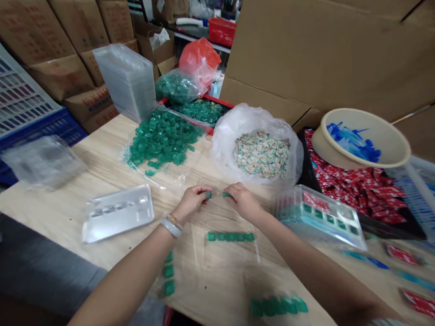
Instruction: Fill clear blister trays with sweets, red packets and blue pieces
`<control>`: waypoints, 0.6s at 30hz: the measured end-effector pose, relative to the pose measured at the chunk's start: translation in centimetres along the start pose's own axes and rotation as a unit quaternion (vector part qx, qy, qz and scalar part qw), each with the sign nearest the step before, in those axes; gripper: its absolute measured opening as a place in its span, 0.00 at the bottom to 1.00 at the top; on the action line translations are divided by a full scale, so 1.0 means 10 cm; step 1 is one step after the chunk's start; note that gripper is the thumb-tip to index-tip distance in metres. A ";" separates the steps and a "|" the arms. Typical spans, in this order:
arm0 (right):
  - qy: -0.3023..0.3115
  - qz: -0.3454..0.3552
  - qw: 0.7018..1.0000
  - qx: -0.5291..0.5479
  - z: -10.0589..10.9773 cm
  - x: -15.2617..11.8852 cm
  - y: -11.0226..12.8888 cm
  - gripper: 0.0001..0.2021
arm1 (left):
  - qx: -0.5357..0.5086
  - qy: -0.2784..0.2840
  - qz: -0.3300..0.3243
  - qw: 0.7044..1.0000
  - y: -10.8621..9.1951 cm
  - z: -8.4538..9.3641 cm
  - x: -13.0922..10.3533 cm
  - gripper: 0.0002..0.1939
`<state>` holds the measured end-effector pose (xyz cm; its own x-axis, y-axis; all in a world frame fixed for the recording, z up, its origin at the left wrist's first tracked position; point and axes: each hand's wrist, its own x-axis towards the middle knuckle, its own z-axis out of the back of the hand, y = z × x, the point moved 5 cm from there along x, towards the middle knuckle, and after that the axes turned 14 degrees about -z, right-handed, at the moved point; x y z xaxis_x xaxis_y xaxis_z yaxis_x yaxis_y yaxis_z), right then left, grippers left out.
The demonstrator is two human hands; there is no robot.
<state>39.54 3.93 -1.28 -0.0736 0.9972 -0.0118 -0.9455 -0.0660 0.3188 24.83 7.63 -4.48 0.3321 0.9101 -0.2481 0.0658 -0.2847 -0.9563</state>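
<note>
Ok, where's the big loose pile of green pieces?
In the head view, the pile of green pieces lies left of centre on the table's far part, left of the white bag and near the tall clear plastic stack.

Green pieces (163,136); white-flecked red packets (357,189); cream basin (394,139).

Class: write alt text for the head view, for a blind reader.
A person's left hand and right hand each hold a small green piece above a wooden table. Behind them lie a heap of green pieces and a white bag of small pieces; nearer are rows of green pieces.
</note>
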 end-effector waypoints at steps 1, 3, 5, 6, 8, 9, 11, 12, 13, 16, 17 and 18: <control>0.001 -0.002 1.000 -0.004 -0.02 -0.01 -0.01 0.07 | 0.018 -0.003 0.000 1.000 0.00 -0.01 0.00 0.09; 0.010 -0.002 1.000 -0.012 -0.07 -0.04 -0.02 0.07 | 0.049 -0.003 -0.002 0.999 0.01 -0.03 0.00 0.10; 0.013 -0.006 1.000 -0.009 -0.11 -0.05 -0.02 0.09 | 0.064 -0.002 -0.010 0.998 0.01 -0.04 0.01 0.10; 0.011 -0.015 1.000 -0.006 -0.12 -0.06 -0.02 0.09 | 0.066 -0.001 -0.017 0.998 0.00 -0.04 0.01 0.10; -0.002 -0.051 0.999 0.002 -0.11 -0.07 -0.02 0.09 | 0.060 0.002 -0.032 0.998 -0.02 -0.04 0.00 0.10; -0.015 -0.069 0.997 0.011 -0.08 -0.08 -0.01 0.09 | 0.052 0.003 -0.038 0.998 -0.03 -0.04 -0.01 0.10; -0.043 -0.084 0.993 0.066 0.00 -0.11 0.05 0.11 | 0.031 0.011 -0.051 0.998 -0.06 -0.06 -0.04 0.07; -0.050 -0.078 0.989 0.120 0.03 -0.12 0.10 0.13 | 0.022 0.019 -0.058 0.998 -0.07 -0.07 -0.06 0.07; -0.053 -0.070 0.979 0.185 0.06 -0.12 0.15 0.13 | 0.015 0.028 -0.062 0.998 -0.08 -0.10 -0.09 0.07; -0.030 -0.087 0.920 0.382 0.06 -0.10 0.22 0.09 | 0.031 0.066 -0.055 0.996 -0.08 -0.20 -0.15 0.14; -0.017 -0.107 0.897 0.429 0.04 -0.08 0.20 0.08 | 0.046 0.081 -0.053 0.994 -0.10 -0.24 -0.17 0.16; -0.003 -0.128 0.876 0.464 0.02 -0.06 0.18 0.08 | 0.061 0.098 -0.054 0.992 -0.12 -0.27 -0.18 0.17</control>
<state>37.96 3.26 -0.55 0.1075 0.9757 -0.1909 -0.2648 0.2131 0.9405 26.67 5.54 -2.50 0.5071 0.8535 -0.1198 0.0013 -0.1398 -0.9902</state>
